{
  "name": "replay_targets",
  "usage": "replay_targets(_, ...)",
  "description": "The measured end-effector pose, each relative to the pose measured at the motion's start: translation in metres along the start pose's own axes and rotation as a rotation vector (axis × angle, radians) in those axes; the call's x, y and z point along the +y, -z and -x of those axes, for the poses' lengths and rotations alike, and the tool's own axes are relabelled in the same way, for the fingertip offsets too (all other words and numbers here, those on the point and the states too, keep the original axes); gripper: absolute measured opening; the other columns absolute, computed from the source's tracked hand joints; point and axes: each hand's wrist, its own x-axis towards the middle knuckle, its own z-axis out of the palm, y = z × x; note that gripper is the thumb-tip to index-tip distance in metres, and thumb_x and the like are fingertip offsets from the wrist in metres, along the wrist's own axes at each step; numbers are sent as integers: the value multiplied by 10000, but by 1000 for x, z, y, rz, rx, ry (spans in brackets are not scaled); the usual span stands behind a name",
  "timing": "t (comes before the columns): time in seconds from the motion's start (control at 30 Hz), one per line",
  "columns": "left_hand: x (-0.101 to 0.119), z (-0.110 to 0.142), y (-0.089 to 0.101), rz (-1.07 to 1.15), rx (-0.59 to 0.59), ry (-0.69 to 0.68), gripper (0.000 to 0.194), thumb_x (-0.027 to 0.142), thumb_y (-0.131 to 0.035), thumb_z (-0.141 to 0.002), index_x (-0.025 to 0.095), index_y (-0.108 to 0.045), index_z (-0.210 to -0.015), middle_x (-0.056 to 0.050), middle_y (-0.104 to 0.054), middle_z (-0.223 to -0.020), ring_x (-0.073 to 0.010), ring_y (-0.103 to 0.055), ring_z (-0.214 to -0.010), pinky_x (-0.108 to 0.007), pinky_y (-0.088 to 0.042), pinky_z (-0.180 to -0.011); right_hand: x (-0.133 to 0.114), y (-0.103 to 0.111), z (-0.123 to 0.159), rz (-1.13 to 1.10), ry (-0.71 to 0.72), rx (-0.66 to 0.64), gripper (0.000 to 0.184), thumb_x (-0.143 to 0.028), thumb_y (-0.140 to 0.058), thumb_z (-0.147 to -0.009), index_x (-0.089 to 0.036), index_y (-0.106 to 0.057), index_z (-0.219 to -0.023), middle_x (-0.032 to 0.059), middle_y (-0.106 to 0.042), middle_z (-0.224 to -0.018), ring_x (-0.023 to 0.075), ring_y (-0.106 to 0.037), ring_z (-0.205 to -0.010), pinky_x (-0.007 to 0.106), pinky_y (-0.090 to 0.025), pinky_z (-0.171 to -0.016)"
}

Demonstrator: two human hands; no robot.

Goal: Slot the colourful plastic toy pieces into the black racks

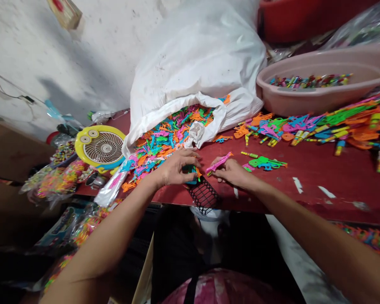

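My right hand (231, 172) pinches a pink plastic toy gun (220, 164) with an orange tip, held just above the red table. Across from it, my left hand (180, 165) curls its fingers and thumb around a few green, orange and blue toy pieces (193, 172), partly hidden by the fingers. A black plastic grid (204, 196) lies under these pieces and reaches over the table's front edge. Right of my right hand lies a green toy gun (266, 162) with other small parts. Behind my left hand, many colourful toy guns (164, 137) spill from a large white sack (193, 55).
A yellow fan (103, 147) stands at the left beside bagged colourful pieces (63, 177). At the back right, a pink basin (304, 101) holds small coloured parts. Toy guns with yellow-banded tubes (332, 122) line the right side. White scraps (297, 185) dot the red table (345, 173).
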Motion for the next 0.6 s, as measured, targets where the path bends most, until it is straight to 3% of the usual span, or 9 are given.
replay_targets(0.13,-1,1,-1,16,21,22,213,277,-581,-842,220,-714,-998,-79,-664,-1231,-280,-500,-1341,-504,-338,-1171,-3,-10,-5,20,15,2,145,-300,-612,-814,-175,-636,-883,-21,-581,-642,108,-539,-549,220,-398,-502)
replay_targets(0.37,-9,4,-2,88,63,12,199,204,-591,-787,215,-724,-935,-71,-689,-1189,-263,-508,-1341,-499,-368,-1155,-6,-24,-14,-8,37,-24,165,-329,-618,-806,-189,-608,-891,-27,-566,-648,114,-516,-533,238,-388,-504)
replay_targets(0.5,-11,4,-2,119,70,-23,246,159,-580,-758,199,-728,-950,-80,-703,-1104,-266,-510,-1337,-468,-398,-1135,-6,-26,-13,-28,59,-56,140,-318,-605,-805,-198,-590,-875,-28,-552,-669,122,-518,-567,250,-395,-541)
replay_targets(0.6,-11,3,-2,123,72,-17,288,119,-565,-728,207,-727,-949,-69,-709,-1057,-265,-535,-1305,-465,-420,-1114,-7,-24,-11,81,101,-81,69,-256,-568,-809,-194,-595,-824,-18,-547,-707,124,-502,-612,259,-385,-587)
